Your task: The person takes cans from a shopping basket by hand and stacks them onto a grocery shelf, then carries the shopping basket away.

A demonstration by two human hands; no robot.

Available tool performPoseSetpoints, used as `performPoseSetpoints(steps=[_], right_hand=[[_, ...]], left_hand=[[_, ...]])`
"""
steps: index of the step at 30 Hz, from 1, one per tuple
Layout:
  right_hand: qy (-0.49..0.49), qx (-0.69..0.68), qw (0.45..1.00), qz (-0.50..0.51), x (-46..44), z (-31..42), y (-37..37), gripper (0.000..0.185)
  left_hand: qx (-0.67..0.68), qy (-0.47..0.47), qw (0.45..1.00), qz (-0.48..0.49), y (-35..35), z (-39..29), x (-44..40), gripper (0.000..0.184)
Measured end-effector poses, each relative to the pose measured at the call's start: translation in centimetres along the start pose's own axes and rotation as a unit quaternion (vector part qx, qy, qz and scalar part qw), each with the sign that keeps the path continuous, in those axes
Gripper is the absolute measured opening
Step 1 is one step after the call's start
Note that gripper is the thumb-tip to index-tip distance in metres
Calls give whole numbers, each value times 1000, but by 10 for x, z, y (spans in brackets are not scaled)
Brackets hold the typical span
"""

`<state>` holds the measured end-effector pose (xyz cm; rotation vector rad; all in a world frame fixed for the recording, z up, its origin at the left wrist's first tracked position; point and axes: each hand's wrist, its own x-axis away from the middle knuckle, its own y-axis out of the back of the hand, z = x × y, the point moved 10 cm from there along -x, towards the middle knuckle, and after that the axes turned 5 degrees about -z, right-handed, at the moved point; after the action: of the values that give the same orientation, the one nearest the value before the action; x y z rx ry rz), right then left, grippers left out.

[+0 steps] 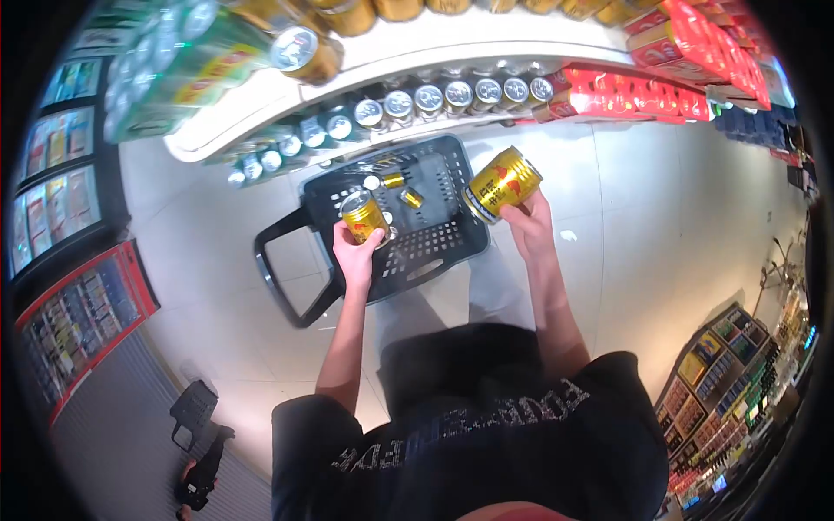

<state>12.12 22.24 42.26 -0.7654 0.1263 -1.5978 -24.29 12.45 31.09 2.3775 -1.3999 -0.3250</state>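
Note:
My left hand (354,258) is closed around a gold drink can (361,214) with a silver top, held over the black shopping basket (441,241). In my right hand (531,227) is a second gold can (501,184), larger in view, tilted, with red figures and dark lettering on its side. That can is just off the basket's right rim. Down in the basket lie a gold can (412,199) and another gold can (393,180), plus some small round pale tops partly hidden by my left hand and its can.
Gold cans (307,54) stand on the shelf (382,62) ahead. Below are silver-topped cans (428,97) and red packs (621,93); a green bottle pack (187,65) is at upper left. The basket's handle (268,269) sticks out left. A person (204,473) is at lower left.

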Motion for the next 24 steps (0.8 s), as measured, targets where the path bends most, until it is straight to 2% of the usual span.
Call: performPoseSetpoints(steps=[1, 2, 3, 6, 7, 8, 10, 12, 13, 14, 16, 17, 18, 20, 22, 24], right_hand=[[-6, 26, 1000, 15, 2, 16, -15, 72], [-9, 54, 998, 34, 3, 34, -32, 71], [10, 64, 996, 61, 2, 52, -49, 71], [49, -25, 994, 94, -18, 88, -87, 74], [17, -57, 995, 76, -27, 89, -97, 77], [19, -76, 995, 61, -36, 93, -111, 67], [45, -9, 997, 64, -54, 101, -147, 60], [126, 54, 978, 158, -69, 115, -197, 58], [192, 217, 944, 156, -85, 123, -211, 62], [239, 250, 917, 197, -88, 131, -234, 56], [379, 392, 823, 160, -94, 145, -260, 64], [389, 386, 824, 142, -105, 139, -262, 69], [412, 420, 797, 139, -111, 133, -266, 71], [394, 458, 787, 123, -119, 130, -270, 72], [418, 483, 760, 118, -130, 123, -269, 76], [341, 446, 819, 113, -148, 104, -260, 76]], left_hand=[[190, 258, 947, -9, 12, -62, 20, 55], [186, 162, 968, -52, 36, -98, 21, 51], [192, 154, 966, -76, 53, -97, 32, 50], [212, 178, 951, -141, 92, -96, 71, 50], [218, 196, 943, -159, 100, -101, 88, 50], [236, 206, 934, -174, 103, -117, 104, 51], [270, 221, 915, -201, 107, -156, 129, 52], [296, 281, 888, -212, 104, -181, 155, 53], [298, 283, 882, -231, 105, -179, 168, 55], [301, 286, 875, -248, 106, -178, 179, 56], [311, 291, 866, -262, 109, -188, 194, 57], [318, 294, 860, -270, 110, -191, 201, 58], [313, 298, 857, -282, 113, -189, 209, 58], [304, 306, 849, -305, 120, -181, 224, 59], [317, 310, 835, -326, 125, -174, 236, 60], [327, 307, 826, -341, 129, -168, 245, 61]])
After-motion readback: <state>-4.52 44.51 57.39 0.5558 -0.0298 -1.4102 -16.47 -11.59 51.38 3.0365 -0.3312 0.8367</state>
